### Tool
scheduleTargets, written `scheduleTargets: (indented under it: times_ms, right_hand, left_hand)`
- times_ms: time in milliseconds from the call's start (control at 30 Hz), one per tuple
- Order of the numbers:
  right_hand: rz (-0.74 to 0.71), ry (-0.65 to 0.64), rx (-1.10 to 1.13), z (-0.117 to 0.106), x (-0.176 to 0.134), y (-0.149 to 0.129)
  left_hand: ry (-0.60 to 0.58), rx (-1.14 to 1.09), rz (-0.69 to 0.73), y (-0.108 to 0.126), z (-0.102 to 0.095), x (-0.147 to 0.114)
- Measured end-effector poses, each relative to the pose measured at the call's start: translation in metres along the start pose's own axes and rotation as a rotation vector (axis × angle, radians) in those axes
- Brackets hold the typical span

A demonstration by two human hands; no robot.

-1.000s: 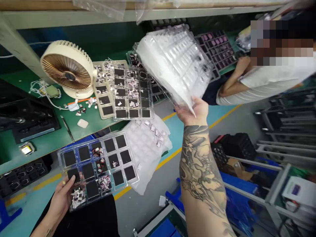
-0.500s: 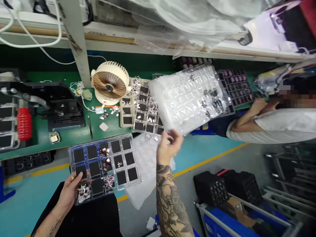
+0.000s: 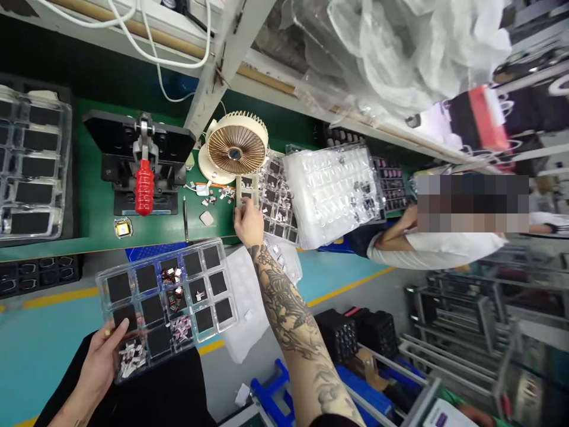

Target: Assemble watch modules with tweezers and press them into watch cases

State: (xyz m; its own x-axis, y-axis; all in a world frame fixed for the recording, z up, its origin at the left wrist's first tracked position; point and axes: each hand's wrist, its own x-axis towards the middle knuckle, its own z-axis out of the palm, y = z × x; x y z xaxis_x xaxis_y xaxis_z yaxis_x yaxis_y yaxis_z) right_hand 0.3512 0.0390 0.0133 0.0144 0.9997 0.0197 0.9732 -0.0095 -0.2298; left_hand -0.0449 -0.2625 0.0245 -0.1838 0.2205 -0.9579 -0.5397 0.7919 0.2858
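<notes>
The left hand (image 3: 100, 353) grasps a clear tray (image 3: 138, 314); at the right hand (image 3: 249, 225), whose fingers' hold is unclear, lies a beige tray (image 3: 239, 188).

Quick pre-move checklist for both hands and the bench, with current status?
1. Left hand gripping clear tray: ok, thumb on top at the left end.
2. Clear tray resting on bench: not ok, held in front of it.
3. Right hand at beige tray: ok, at its near end.
4. Right hand holding a part: cannot tell.
5. Tweezers on bench: ok.
6. All small parts in trays: not ok, loose parts near fan.
</notes>
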Motion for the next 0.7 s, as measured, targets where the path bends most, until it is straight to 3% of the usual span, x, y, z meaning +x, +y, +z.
scheduleTargets:
  times_ms: [200,400,567,700]
  right_hand:
    - [0.173,0.19,-0.066,-0.016,-0.005,0.025]
    - [0.208,0.18,-0.06,-0.027,-0.009,0.052]
    - [0.233,0.217,-0.14,-0.025,-0.027,0.034]
    - [0.131,0.139,-0.153,-0.012,-0.035,0.013]
  left_hand:
    - [0.036,0.001,0.046,0.004,-0.013,0.007]
    - [-0.011,0.036,0.023,0.015,-0.008,0.006]
    - [-0.064,0.051,0.047,0.019,0.001,-0.004]
    - [-0.035,0.021,0.071,0.018,0.003,-0.016]
